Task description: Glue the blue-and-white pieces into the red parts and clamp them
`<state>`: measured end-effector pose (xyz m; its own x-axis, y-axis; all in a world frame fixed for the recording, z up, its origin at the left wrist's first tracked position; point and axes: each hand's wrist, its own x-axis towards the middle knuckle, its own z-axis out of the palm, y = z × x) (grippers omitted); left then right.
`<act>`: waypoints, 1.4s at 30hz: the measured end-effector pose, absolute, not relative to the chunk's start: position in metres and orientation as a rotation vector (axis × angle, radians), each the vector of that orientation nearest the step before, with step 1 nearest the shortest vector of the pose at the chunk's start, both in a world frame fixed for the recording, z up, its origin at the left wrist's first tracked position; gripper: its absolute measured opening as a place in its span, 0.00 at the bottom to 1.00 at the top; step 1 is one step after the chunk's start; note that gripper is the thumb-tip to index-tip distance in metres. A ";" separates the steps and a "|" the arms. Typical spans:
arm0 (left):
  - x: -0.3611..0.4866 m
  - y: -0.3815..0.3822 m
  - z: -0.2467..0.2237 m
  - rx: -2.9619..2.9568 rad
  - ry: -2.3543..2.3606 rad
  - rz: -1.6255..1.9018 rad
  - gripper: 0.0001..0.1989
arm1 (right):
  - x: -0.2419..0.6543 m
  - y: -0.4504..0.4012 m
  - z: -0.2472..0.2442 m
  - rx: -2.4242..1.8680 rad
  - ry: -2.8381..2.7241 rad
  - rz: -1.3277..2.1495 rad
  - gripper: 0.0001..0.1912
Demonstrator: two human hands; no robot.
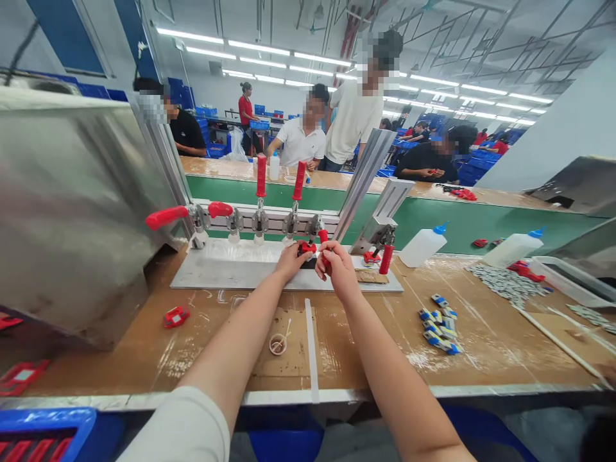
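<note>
My right hand (337,264) is closed around the red handle (323,237) of a toggle clamp on the metal fixture. Beside it, my left hand (289,263) pinches a small red plastic part (308,248) that sits on a dark block under that clamp. My fingers hide some of the part. Along the fixture rail (274,221) stand more toggle clamps, two with upright red handles (260,176) and two with handles pointing left. At the right end, another clamp with a lowered red handle (386,259) is by a second red part (371,257).
A red part (176,316) and a small cup with a stick (278,344) lie on the bench. To the right are blue-and-white pieces (440,326), white bottles (423,247) and a pile of grey pieces (507,285). A metal box (72,218) blocks the left. Several people work beyond.
</note>
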<state>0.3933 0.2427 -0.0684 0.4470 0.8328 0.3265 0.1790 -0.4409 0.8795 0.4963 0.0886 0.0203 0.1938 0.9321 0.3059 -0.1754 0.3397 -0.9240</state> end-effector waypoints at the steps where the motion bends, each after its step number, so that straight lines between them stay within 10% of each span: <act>1: 0.392 0.243 -0.068 1.902 0.863 1.010 0.16 | 0.497 0.090 0.019 -0.891 -1.086 0.933 0.10; 13: 0.394 0.246 -0.070 1.991 0.849 0.920 0.17 | 0.505 0.087 0.006 -0.667 -1.116 0.975 0.30; 42: 0.387 0.225 -0.038 2.098 1.017 0.754 0.22 | 0.520 0.117 -0.056 -1.628 -1.711 0.259 0.20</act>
